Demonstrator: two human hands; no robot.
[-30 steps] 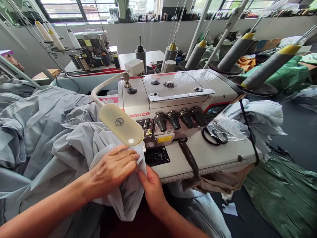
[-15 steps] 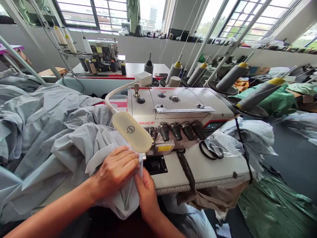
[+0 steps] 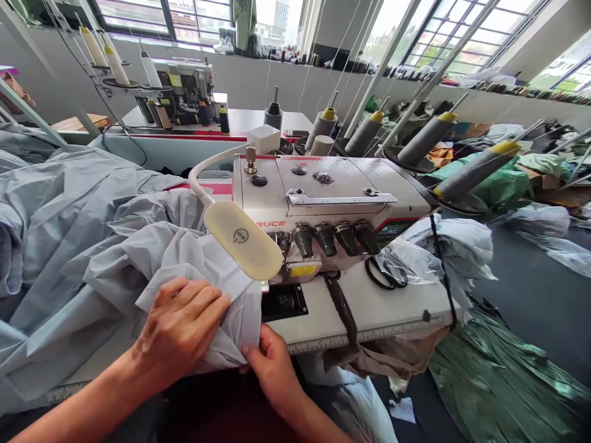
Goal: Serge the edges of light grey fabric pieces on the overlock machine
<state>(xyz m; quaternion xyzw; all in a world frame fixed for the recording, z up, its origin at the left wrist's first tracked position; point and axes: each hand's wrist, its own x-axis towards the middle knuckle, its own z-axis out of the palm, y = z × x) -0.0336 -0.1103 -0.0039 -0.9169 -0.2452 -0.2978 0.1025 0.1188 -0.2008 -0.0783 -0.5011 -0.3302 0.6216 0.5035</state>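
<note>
A big heap of light grey fabric point(image 3: 92, 234) lies to the left of a white overlock sewing machine point(image 3: 332, 197). My left hand point(image 3: 180, 326) lies on the fabric's near fold with fingers curled over it, gripping it. Just right of it, my right hand point(image 3: 270, 363) pinches the fabric's lower edge at the table's front, below the machine's needle area. A cream oval lamp head point(image 3: 242, 240) on a bent white neck hangs right above the fabric.
Grey thread cones point(image 3: 471, 169) stand on a rack behind the machine. Black scissors point(image 3: 381, 274) and a crumpled clear plastic bag point(image 3: 415, 258) lie on the machine table. A second sewing machine point(image 3: 184, 89) sits at the back left. Green fabric point(image 3: 498, 375) covers the floor at right.
My left hand has slid left and toward me along the fabric, away from the needle area. My right hand has dropped slightly to the fabric's lower edge.
</note>
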